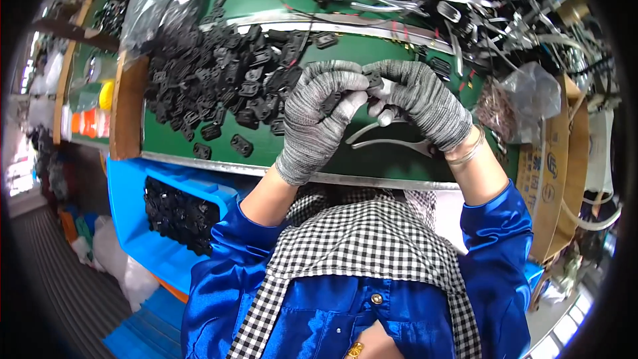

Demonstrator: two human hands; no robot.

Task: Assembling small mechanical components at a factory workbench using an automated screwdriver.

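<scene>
Both hands wear grey knit gloves and meet above the green work surface (pixel 399 159). My left hand (pixel 318 119) pinches a small black plastic part (pixel 332 102) between thumb and fingers. My right hand (pixel 420 98) grips another small black piece (pixel 374 80) at its fingertips, touching the left hand's fingers. A metal tool with two long handles (pixel 392 141) lies on the surface just below the right hand. A big heap of similar black plastic parts (pixel 212 73) lies left of my left hand.
A blue bin (pixel 133 233) with several black parts stands at the lower left below the bench edge. Tangled wires and metal pieces (pixel 478 6) crowd the far right. A clear plastic bag (pixel 531 96) and a cardboard box (pixel 558 179) stand at right. A dark bag (pixel 159 0) sits at the back left.
</scene>
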